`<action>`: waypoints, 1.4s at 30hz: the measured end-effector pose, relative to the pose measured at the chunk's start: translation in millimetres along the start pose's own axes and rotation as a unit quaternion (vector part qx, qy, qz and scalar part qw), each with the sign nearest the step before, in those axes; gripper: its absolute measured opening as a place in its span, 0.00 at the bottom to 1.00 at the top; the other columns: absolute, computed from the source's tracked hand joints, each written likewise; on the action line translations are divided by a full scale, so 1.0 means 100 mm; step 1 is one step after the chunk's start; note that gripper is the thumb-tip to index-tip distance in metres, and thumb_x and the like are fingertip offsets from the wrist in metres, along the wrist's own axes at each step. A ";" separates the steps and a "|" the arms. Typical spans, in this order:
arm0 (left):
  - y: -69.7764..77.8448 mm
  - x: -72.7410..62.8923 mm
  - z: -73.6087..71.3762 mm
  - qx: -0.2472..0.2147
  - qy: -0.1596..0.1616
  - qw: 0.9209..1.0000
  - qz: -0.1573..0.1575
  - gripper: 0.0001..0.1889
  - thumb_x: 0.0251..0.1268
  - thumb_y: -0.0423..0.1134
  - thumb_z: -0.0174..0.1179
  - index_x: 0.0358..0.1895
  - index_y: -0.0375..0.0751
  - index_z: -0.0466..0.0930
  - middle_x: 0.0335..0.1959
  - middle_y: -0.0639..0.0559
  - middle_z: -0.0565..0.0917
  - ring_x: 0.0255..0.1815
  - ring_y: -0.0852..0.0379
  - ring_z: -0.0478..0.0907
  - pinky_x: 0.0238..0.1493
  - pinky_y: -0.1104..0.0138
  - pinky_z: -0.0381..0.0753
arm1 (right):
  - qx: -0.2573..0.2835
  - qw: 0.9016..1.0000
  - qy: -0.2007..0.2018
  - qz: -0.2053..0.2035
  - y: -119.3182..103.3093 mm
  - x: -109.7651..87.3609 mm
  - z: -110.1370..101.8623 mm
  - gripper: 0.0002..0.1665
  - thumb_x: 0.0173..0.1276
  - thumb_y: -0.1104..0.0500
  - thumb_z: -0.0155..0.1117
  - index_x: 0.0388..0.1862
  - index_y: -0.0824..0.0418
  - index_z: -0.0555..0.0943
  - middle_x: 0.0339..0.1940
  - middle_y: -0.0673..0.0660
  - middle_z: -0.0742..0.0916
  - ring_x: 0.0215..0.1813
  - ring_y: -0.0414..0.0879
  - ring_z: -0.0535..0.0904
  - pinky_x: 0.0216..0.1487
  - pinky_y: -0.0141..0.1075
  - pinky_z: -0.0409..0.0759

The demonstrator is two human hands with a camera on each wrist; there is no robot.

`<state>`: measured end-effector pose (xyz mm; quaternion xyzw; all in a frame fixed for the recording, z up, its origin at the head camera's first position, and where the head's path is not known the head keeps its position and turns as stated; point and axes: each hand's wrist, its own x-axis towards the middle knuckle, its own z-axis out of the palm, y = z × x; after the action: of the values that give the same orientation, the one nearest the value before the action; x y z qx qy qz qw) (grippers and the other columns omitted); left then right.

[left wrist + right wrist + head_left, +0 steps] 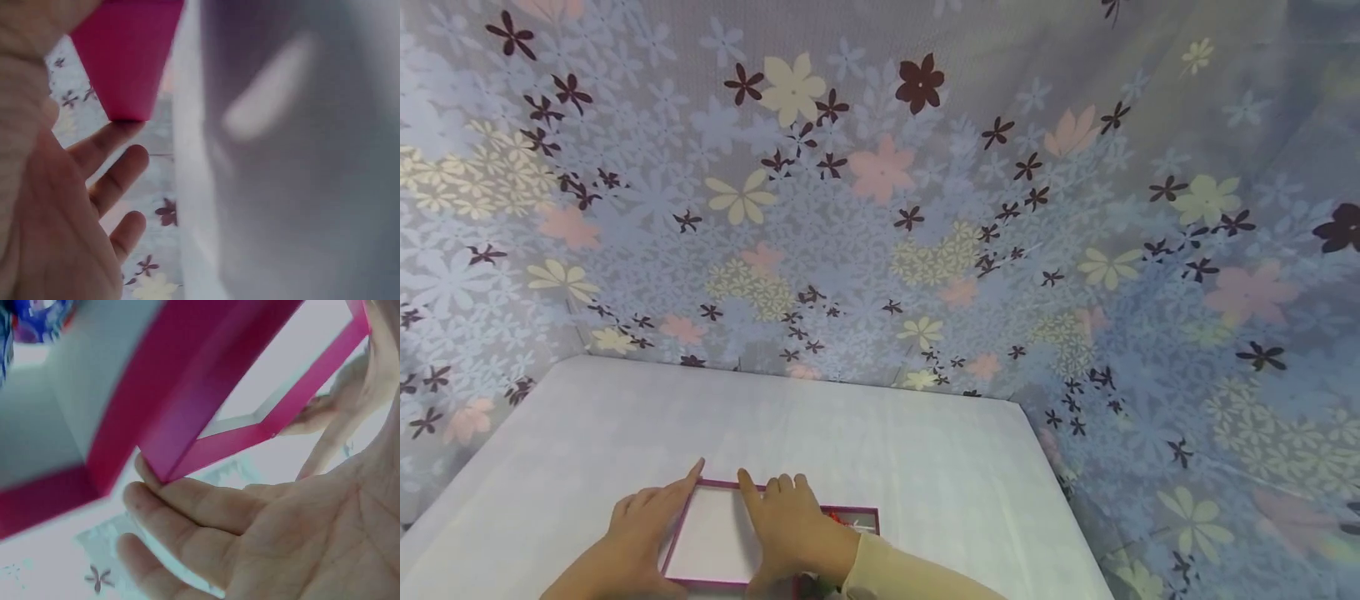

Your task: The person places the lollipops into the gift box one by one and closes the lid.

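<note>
A shallow magenta-rimmed box lid (718,533) lies between my hands at the table's front, its white inside facing up. My left hand (638,533) holds its left side; in the left wrist view a fingertip touches the end of the magenta wall (131,62). On the other side, my right hand (793,525) grips the right edge, with fingertips at a corner in the right wrist view. Right beside the lid stands a matching magenta box (878,520), partly hidden under my right hand and wrist. Something red (837,518) shows inside it, and blue patterned items (40,322) appear in the right wrist view.
A white-covered table (955,467) extends behind and to the right of the boxes. Flower-patterned cloth (850,208) hangs along its back and both sides.
</note>
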<state>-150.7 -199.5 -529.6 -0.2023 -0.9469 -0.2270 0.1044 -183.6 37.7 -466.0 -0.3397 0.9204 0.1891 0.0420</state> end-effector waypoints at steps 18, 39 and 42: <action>0.61 0.23 -0.19 -0.184 0.075 0.974 0.106 0.77 0.35 0.63 0.80 0.81 0.35 0.35 0.74 0.55 0.67 0.65 0.67 0.56 0.58 0.42 0.55 | 0.590 0.797 -0.068 -0.106 1.11 -0.89 -0.15 0.56 0.67 0.19 0.42 0.81 0.38 0.31 0.64 0.53 0.78 0.62 0.40 0.77 0.58 0.35 0.76; 1.24 0.38 -0.10 -0.001 0.242 0.927 0.288 0.58 0.49 0.78 0.60 0.71 0.30 0.68 0.73 0.43 0.71 0.59 0.56 0.65 0.56 0.63 0.56 | 0.759 0.592 -0.137 -0.233 1.36 -1.24 0.14 0.55 0.74 0.33 0.18 0.62 0.86 0.61 0.52 0.90 0.69 0.48 0.37 0.80 0.56 0.37 0.79; 1.29 0.39 -0.14 -0.001 0.235 0.929 0.285 0.58 0.49 0.78 0.60 0.72 0.31 0.66 0.74 0.44 0.69 0.60 0.57 0.65 0.58 0.64 0.56 | 0.763 0.602 -0.133 -0.191 1.38 -1.27 0.14 0.56 0.73 0.32 0.20 0.65 0.85 0.60 0.58 0.87 0.69 0.52 0.36 0.78 0.58 0.36 0.78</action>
<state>-128.1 -87.9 -455.9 -0.4047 -0.7977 -0.2297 0.3836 -175.9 216.5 -408.7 -0.3235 0.6282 -0.5514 0.4435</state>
